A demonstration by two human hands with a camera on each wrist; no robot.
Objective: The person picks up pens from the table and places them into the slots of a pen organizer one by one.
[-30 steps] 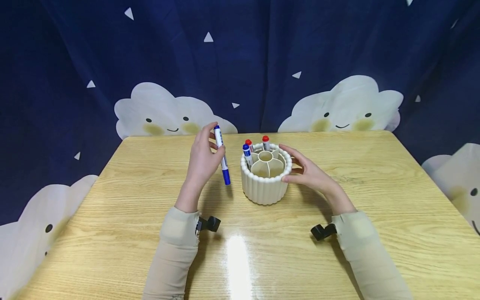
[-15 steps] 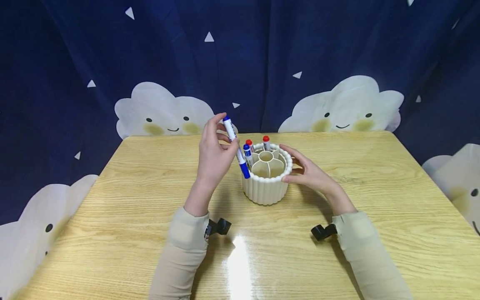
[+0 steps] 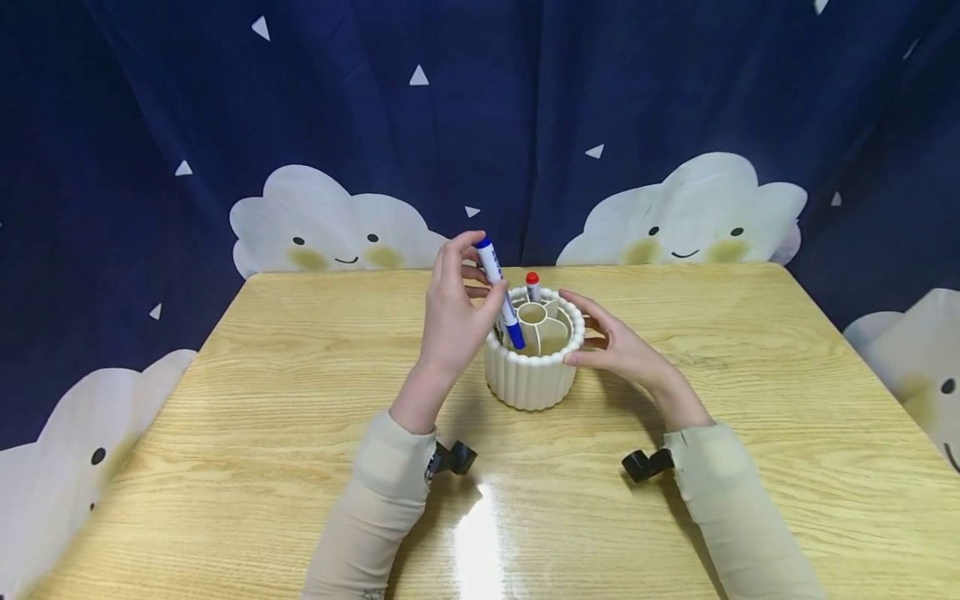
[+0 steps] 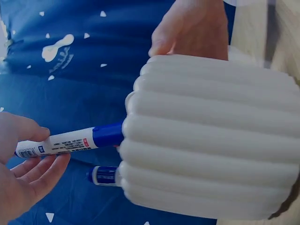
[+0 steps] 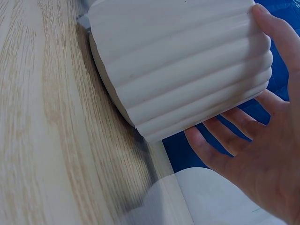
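Note:
My left hand [image 3: 459, 321] pinches a blue-capped whiteboard marker [image 3: 493, 265] between thumb and fingers. The marker tilts, its blue cap end down, over the opening of a cream ribbed pen holder [image 3: 528, 383] with divided compartments. On the holder's right side, my right hand [image 3: 621, 346] grips the rim, thumb near and fingers behind. A red-capped marker [image 3: 533, 287] stands in a back compartment. In the left wrist view, a second blue-capped marker [image 4: 105, 176] pokes out of the holder; my left hand mostly hides it in the head view. Whether the held cap touches a divider, I cannot tell.
The holder stands on a light wooden table [image 3: 262, 450]. Behind the table's back edge hangs a dark blue curtain [image 3: 480, 108] with white clouds and triangles. A black wrist camera [image 3: 459, 457] sits on the left sleeve, another [image 3: 641, 465] on the right.
My left hand has carried the blue marker rightward, from beside the holder to over its opening. It now covers the left-side blue and red markers. The right hand and holder have stayed put.

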